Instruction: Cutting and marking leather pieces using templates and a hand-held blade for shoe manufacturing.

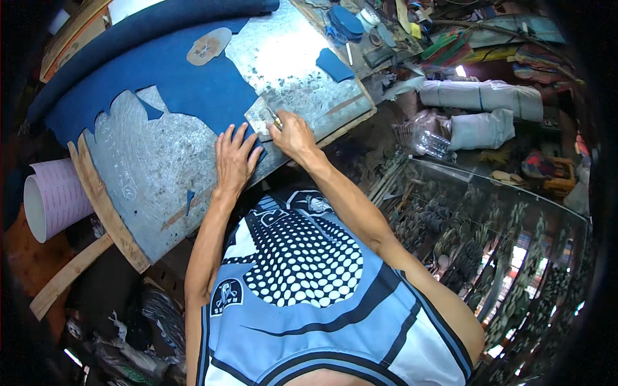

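Note:
A blue sheet of leather-like material (199,83) lies over the metal-topped workbench (167,151), with curved pieces cut out of its near edge. My left hand (235,157) rests flat on the sheet's near corner, fingers stretched and slightly apart. Just beyond those fingertips, a small beige template (257,117) lies on the blue material. My right hand (294,135) is closed around a slim tool with a brass-coloured part (277,121), held at the template's right edge. Its tip is too small to make out. Farther back on the sheet lies another beige template (209,47).
The rolled part of the sheet (129,48) runs along the bench's far left. A blue offcut (335,65) and blue-handled scissors (334,35) lie at the back right. A white roll (55,196) stands left of the bench. Wrapped bundles (479,96) lie to the right.

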Demonstrator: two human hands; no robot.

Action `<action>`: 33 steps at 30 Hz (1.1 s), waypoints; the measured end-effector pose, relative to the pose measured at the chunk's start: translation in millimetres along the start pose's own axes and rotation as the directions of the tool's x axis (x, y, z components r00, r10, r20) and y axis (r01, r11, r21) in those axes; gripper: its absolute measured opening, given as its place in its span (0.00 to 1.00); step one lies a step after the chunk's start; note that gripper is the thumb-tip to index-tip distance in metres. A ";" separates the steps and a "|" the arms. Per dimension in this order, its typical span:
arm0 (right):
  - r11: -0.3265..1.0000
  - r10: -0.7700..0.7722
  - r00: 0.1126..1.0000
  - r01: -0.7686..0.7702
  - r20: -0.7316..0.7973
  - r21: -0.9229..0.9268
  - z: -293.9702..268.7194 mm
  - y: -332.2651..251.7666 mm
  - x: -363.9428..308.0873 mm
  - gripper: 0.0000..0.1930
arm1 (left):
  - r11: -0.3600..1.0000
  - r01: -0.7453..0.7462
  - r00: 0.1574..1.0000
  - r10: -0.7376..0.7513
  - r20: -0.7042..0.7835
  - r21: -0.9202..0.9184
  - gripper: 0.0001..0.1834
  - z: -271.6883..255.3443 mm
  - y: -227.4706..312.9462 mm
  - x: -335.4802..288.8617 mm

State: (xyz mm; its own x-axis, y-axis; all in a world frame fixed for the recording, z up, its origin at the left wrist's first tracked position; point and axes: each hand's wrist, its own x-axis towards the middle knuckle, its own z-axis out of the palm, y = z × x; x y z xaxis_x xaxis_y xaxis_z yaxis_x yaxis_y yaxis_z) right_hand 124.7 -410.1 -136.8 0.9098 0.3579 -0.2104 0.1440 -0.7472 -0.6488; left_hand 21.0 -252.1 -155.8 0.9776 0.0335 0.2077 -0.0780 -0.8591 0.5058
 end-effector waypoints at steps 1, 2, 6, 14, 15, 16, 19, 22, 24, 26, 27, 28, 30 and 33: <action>0.999 0.036 0.999 -0.036 0.019 0.028 0.7 1.4 6.0 0.22 | 1.000 0.006 1.000 -0.006 0.004 0.006 0.18 2.8 -0.9 -0.7; 0.993 0.077 0.996 -0.072 -0.051 0.094 2.0 3.6 9.3 0.19 | 1.000 0.013 1.000 -0.013 -0.001 0.001 0.17 1.9 1.9 -1.2; 0.904 0.157 0.965 -0.226 0.211 0.362 -14.5 15.5 21.3 0.13 | 1.000 0.027 1.000 -0.027 0.001 0.005 0.17 -0.4 4.2 -1.0; 0.925 0.010 0.984 -0.077 0.179 0.372 -148.8 109.1 111.1 0.20 | 0.997 0.070 0.997 -0.069 0.039 -0.012 0.17 -1.5 12.6 8.1; 0.940 0.106 0.983 -0.148 0.148 0.308 -160.8 122.1 128.4 0.20 | 0.997 0.070 0.997 -0.070 0.010 0.027 0.16 -1.9 19.0 13.6; 0.948 0.144 0.972 -0.189 0.184 0.256 -170.1 145.3 146.7 0.17 | 0.996 0.061 0.998 -0.060 -0.018 0.061 0.16 1.9 24.1 20.9; 0.996 0.067 0.996 -0.071 0.061 0.056 -168.9 167.5 161.2 0.16 | 0.980 0.069 0.996 -0.079 -0.044 -0.189 0.16 18.7 50.2 52.2; 0.992 -0.029 0.996 0.019 -0.084 -0.122 -143.2 168.2 158.4 0.24 | 0.943 0.104 0.995 -0.102 0.020 -0.317 0.20 54.8 76.1 99.0; 0.999 0.023 0.997 -0.026 -0.071 -0.044 -143.4 152.7 157.4 0.24 | 0.934 0.127 0.992 -0.111 0.066 -0.333 0.22 77.1 88.1 126.4; 1.000 -0.006 0.984 0.008 -0.175 0.006 -150.4 161.9 180.5 0.21 | 0.983 0.075 0.996 -0.066 0.060 -0.169 0.28 97.2 97.5 153.7; 0.996 0.002 0.982 0.014 -0.189 0.084 -156.8 168.7 197.2 0.20 | 0.984 0.066 0.997 -0.057 0.060 -0.166 0.28 103.5 101.9 165.2; 0.994 -0.003 0.978 0.025 -0.210 0.104 -165.9 176.8 214.0 0.19 | 0.991 0.081 0.995 -0.074 0.067 -0.107 0.29 109.3 104.6 176.5; 0.970 0.009 0.969 0.051 -0.246 0.238 -174.0 200.5 257.6 0.17 | 0.993 0.112 0.992 -0.109 0.064 -0.038 0.32 123.4 103.6 194.5; 0.998 0.040 0.946 -0.055 -0.320 -0.040 -198.4 191.3 329.9 0.17 | 0.972 0.231 0.968 -0.233 0.089 0.029 0.32 131.9 107.9 230.8</action>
State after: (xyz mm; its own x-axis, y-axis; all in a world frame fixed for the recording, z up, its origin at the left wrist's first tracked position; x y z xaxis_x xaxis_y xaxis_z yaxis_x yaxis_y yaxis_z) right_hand 529.6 -546.0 -185.2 0.9915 0.1298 0.0097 0.1090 -0.7878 -0.6062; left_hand 263.9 -404.5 -163.7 0.9823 0.1871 0.0086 0.1559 -0.8426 0.5156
